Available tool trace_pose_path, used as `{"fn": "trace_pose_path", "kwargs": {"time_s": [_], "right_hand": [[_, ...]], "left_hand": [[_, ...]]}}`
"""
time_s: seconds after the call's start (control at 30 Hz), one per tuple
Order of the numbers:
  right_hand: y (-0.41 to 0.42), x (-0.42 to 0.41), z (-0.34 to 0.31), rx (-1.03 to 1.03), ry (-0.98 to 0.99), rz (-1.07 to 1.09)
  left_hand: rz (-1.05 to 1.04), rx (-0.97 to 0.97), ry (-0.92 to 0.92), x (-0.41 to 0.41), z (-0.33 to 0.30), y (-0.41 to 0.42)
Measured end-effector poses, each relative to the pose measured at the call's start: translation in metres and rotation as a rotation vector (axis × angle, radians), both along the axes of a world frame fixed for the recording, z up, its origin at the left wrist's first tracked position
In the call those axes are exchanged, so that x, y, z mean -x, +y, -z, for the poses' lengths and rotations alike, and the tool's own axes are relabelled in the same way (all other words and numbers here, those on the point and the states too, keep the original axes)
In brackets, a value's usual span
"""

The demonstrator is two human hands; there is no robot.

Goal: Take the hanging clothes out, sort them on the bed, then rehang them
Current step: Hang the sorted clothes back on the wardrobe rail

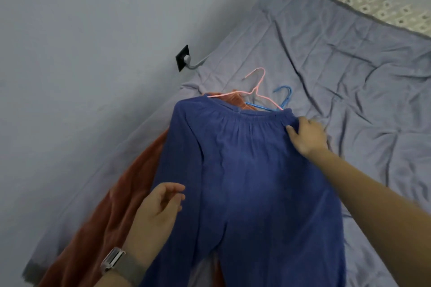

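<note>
Garments (245, 170) number two, hangers (258, 91) two.

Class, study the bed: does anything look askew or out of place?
Mildly: the blue trousers lie over the rust-orange garment, hiding most of it, and the pink hanger and blue hanger overlap, crossed. The grey sheet is creased.

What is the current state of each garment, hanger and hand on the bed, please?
Blue trousers: spread flat on the bed, lying over the rust garment.
Rust garment: lying underneath, partly covered.
Pink hanger: lying on the bed, partly tucked under the clothes.
Blue hanger: lying on the bed, mostly hidden.
Right hand: gripping the trousers' waistband.
Left hand: open, loosely curled, holding nothing.
Plug: seated in the wall socket.
</note>
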State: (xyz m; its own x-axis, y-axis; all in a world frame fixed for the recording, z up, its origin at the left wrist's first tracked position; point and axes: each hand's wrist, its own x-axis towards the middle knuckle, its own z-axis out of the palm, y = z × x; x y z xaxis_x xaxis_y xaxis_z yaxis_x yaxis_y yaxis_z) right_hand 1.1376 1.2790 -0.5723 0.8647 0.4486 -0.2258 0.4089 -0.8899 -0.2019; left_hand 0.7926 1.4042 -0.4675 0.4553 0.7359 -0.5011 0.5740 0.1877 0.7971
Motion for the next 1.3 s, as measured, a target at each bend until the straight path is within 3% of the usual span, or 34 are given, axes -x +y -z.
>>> {"fn": "trace_pose_path", "kwargs": {"time_s": [0.1,0.17,0.23,0.33,0.47,0.57,0.63,0.73,0.83,0.93,1.03,1.13,1.2,1.3], "right_hand": [[-0.007,0.028,-0.021,-0.233,-0.102,-0.048],[-0.024,0.049,-0.038,-0.414,-0.042,-0.144],[-0.045,0.073,-0.061,-0.555,0.160,-0.229],[-0.082,0.109,-0.100,-0.602,0.533,-0.291],[-0.131,0.117,-0.129,-0.683,0.909,-0.114],[-0.151,0.104,-0.127,-0.660,1.014,0.020],[-0.150,0.098,-0.118,-0.643,1.011,0.045],[-0.122,0.079,-0.107,-0.505,0.902,-0.044],[-0.089,0.034,-0.069,-0.315,0.506,-0.321],[-0.055,-0.022,-0.026,-0.193,0.192,-0.215],[-0.028,-0.042,0.004,-0.021,0.254,-0.049],[-0.016,-0.028,0.025,0.085,0.339,-0.030],[-0.010,-0.013,0.027,-0.045,0.390,-0.021],[-0.011,0.020,-0.009,-0.537,0.626,0.131]], "left_hand": [[0.101,-0.188,0.023,0.001,0.000,0.006],[0.169,-0.410,0.004,-0.002,-0.006,0.013],[0.212,-0.626,-0.010,-0.008,-0.016,0.022],[0.292,-0.871,0.050,-0.015,-0.026,0.038],[0.492,-0.921,0.182,-0.025,-0.020,0.056],[0.721,-0.814,0.095,-0.035,-0.013,0.068],[0.790,-0.820,0.042,-0.040,-0.009,0.067],[0.748,-0.924,0.123,-0.041,-0.002,0.058],[0.749,-0.938,0.160,-0.036,0.006,0.051],[0.731,-0.920,0.141,-0.033,0.010,0.049],[0.711,-0.920,0.120,-0.029,0.012,0.051],[0.702,-0.901,0.120,-0.023,0.010,0.051],[0.691,-0.881,0.124,-0.016,0.007,0.052],[0.676,-0.847,0.127,-0.003,0.002,0.060]]}}
